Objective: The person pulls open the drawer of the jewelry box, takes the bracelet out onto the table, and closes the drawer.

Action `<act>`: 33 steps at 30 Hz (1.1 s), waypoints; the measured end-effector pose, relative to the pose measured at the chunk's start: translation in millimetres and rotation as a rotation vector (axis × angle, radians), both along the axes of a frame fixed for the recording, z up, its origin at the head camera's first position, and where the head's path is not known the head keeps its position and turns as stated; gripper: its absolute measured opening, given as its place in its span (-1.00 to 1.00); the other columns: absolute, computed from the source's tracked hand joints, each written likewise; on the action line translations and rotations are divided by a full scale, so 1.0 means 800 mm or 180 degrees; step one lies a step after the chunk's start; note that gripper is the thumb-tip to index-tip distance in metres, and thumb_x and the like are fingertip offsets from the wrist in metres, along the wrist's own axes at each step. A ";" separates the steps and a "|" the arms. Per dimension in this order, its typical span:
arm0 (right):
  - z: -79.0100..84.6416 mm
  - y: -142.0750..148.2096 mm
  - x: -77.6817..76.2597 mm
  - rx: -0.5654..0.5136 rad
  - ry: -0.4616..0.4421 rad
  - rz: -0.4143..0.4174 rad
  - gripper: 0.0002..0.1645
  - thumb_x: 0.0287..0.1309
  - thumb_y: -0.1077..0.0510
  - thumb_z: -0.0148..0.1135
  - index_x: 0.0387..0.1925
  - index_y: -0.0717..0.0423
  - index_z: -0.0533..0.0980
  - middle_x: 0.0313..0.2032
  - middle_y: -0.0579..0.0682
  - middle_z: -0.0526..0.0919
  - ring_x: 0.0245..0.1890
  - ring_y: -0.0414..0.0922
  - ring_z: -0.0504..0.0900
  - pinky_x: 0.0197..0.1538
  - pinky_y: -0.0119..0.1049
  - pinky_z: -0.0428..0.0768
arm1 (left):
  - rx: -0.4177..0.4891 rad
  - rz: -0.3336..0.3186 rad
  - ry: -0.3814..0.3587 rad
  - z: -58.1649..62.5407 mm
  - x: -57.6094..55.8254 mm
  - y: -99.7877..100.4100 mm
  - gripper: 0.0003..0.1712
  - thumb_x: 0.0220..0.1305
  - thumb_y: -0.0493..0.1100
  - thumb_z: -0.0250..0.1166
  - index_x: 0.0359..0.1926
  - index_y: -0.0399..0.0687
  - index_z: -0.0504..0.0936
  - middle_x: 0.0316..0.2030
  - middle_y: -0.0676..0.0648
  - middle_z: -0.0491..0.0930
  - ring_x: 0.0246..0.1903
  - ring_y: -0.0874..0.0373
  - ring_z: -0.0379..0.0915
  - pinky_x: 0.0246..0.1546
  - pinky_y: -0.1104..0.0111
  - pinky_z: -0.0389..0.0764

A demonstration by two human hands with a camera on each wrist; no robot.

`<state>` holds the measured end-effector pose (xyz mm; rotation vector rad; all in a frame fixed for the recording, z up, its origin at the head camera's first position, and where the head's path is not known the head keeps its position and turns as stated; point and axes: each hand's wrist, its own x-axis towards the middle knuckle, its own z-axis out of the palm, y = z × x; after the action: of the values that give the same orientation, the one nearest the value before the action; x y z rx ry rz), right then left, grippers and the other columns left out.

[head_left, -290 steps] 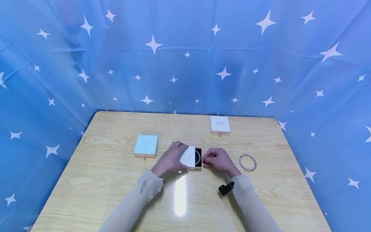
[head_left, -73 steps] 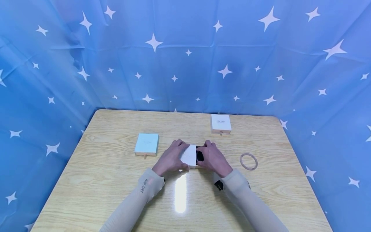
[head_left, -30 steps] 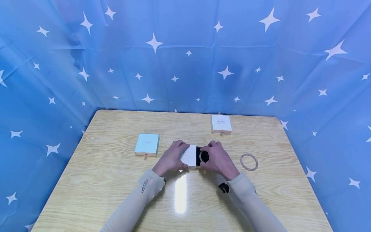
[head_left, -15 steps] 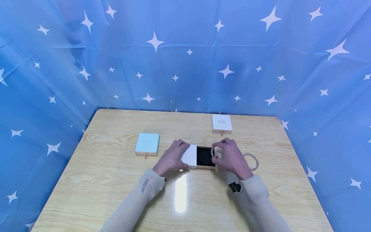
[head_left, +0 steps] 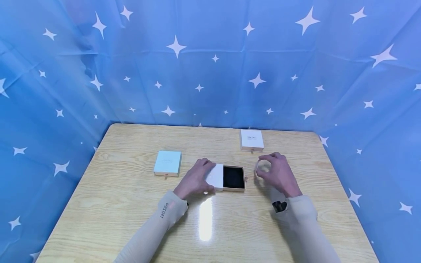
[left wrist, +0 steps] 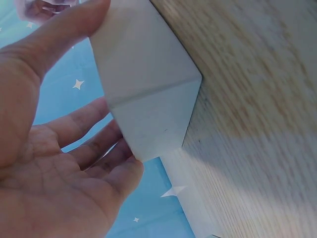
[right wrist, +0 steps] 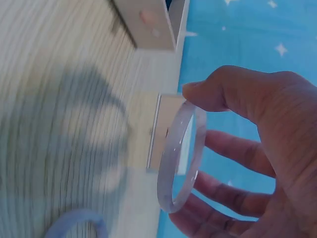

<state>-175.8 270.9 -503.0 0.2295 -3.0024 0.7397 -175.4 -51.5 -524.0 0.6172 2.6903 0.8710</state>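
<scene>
My left hand grips the white sleeve of a small jewelry box, thumb on one side and fingers on the other, as the left wrist view also shows. Out of the sleeve's right side sticks a drawer with a bare black lining. To the right of it, my right hand pinches a pale, translucent bangle by its edges, raised above the table. A second bangle lies on the table in the right wrist view; in the head view my right hand and arm hide it.
A light blue box with a small ribbon tab sits to the left. Another white box stands near the back edge of the wooden table. Behind hangs a blue curtain with white stars.
The drawer was slid farther out, and my right hand took the bangle out of it, then moved right and upward with it. My left hand has stayed on the sleeve.
</scene>
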 end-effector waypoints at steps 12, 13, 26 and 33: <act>-0.007 0.058 -0.015 -0.0013 -0.0310 -0.0241 -0.36 0.19 0.00 0.39 0.27 0.15 0.55 0.17 0.41 0.47 0.13 0.34 0.45 0.09 0.28 0.52 | -0.0003 -0.0004 -0.0024 0.002 0.002 0.000 0.12 -0.12 -0.02 0.69 0.49 -0.03 0.37 0.35 -0.03 0.41 0.31 0.05 0.29 0.29 0.13 0.53; -0.008 0.063 -0.016 -0.0016 -0.0322 -0.0261 -0.36 0.19 0.00 0.39 0.27 0.16 0.55 0.17 0.41 0.47 0.13 0.34 0.46 0.09 0.28 0.53 | -0.0007 -0.0005 -0.0026 0.001 0.002 0.000 0.12 -0.12 -0.03 0.69 0.49 -0.03 0.37 0.35 -0.03 0.41 0.31 0.05 0.30 0.29 0.13 0.53; -0.014 0.110 -0.025 0.0040 -0.0418 -0.0415 -0.33 0.22 -0.03 0.37 0.27 0.21 0.53 0.18 0.49 0.45 0.06 0.38 0.52 0.01 0.27 0.56 | -0.0038 0.0008 -0.0022 0.002 0.001 -0.001 0.13 -0.11 -0.01 0.69 0.50 -0.02 0.36 0.35 -0.02 0.40 0.30 0.06 0.30 0.29 0.14 0.53; -0.024 0.118 -0.036 0.0163 -0.0468 -0.0314 -0.34 0.28 -0.05 0.30 0.28 0.26 0.52 0.18 0.48 0.51 0.15 0.37 0.47 0.11 0.30 0.53 | -0.0045 0.0009 -0.0012 0.002 0.001 0.001 0.13 -0.12 0.01 0.69 0.49 -0.02 0.37 0.34 -0.01 0.41 0.30 0.08 0.30 0.29 0.15 0.53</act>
<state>-204.9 365.0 -521.9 0.0291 -3.1459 0.7008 -174.7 -51.0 -522.1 0.6081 2.6923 0.8524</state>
